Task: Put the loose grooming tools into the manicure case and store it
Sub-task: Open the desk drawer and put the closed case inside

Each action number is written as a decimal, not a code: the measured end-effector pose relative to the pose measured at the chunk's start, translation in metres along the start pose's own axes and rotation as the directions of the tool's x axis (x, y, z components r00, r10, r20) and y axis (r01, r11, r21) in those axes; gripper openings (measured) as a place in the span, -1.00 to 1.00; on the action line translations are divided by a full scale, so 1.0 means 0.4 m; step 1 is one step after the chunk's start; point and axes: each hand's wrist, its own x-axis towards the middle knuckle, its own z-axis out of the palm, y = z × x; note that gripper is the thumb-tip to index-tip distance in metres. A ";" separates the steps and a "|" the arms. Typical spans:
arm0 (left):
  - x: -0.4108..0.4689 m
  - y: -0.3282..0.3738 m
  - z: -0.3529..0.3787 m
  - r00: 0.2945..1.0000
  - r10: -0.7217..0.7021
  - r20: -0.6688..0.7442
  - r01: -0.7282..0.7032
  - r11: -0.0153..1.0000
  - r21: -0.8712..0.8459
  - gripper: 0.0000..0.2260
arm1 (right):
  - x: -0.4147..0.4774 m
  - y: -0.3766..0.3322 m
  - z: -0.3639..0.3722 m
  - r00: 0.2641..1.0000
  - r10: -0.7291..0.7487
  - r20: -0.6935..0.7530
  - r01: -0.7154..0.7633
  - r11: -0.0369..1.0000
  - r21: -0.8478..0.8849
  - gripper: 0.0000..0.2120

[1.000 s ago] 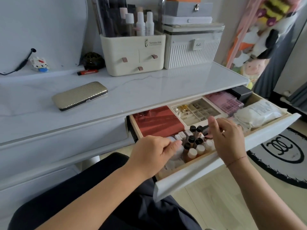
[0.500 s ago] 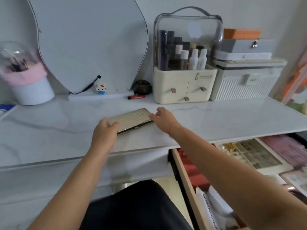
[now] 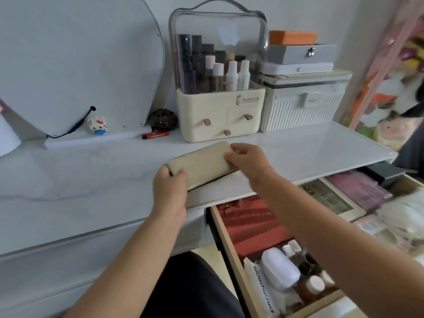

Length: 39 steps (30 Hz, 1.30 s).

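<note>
The beige, ribbed manicure case [image 3: 202, 166] is closed and lies slantwise over the front part of the white marble-look tabletop [image 3: 80, 180]; whether it rests on the surface or is raised a little off it cannot be told. The left hand [image 3: 171, 191] grips its near end, fingers curled round that corner. The right hand [image 3: 249, 161] holds the far end, thumb and fingers closed over the top and edge. Below and to the right, a wooden drawer [image 3: 231, 253] stands pulled open, holding a red box [image 3: 252, 223], small white bottles [image 3: 278, 269] and a divided tray [image 3: 330, 198]. Behind the case stands a cream cosmetic organiser [image 3: 220, 120] with a clear domed lid, a white ribbed box [image 3: 302, 106] beside it, and a mirror [image 3: 68, 53] to the left.
</note>
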 end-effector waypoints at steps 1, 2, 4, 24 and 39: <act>-0.015 -0.002 0.041 0.997 -0.034 0.065 0.034 0.999 0.013 -0.86 | -0.008 0.003 -0.060 0.999 0.005 -0.042 -0.004 1.000 0.027 -0.60; -0.035 -0.001 0.085 0.988 -0.070 0.135 0.067 0.997 0.024 -0.82 | -0.016 0.009 -0.121 0.997 0.020 -0.075 -0.016 0.999 0.052 -0.61; -0.079 0.005 0.170 0.952 -0.126 0.279 0.127 0.992 0.013 -0.80 | -0.038 0.030 -0.239 0.992 0.064 -0.111 -0.053 0.994 0.100 -0.64; -0.265 -0.109 0.476 0.752 -0.421 0.508 0.355 0.907 0.226 -0.43 | -0.061 0.286 -0.603 0.933 0.190 -0.306 -0.200 0.980 -0.002 -0.87; -0.302 -0.077 0.430 0.688 -0.291 0.665 0.094 0.944 0.316 -0.13 | -0.132 0.256 -0.574 0.977 0.005 -0.214 -0.071 0.951 -0.300 -0.62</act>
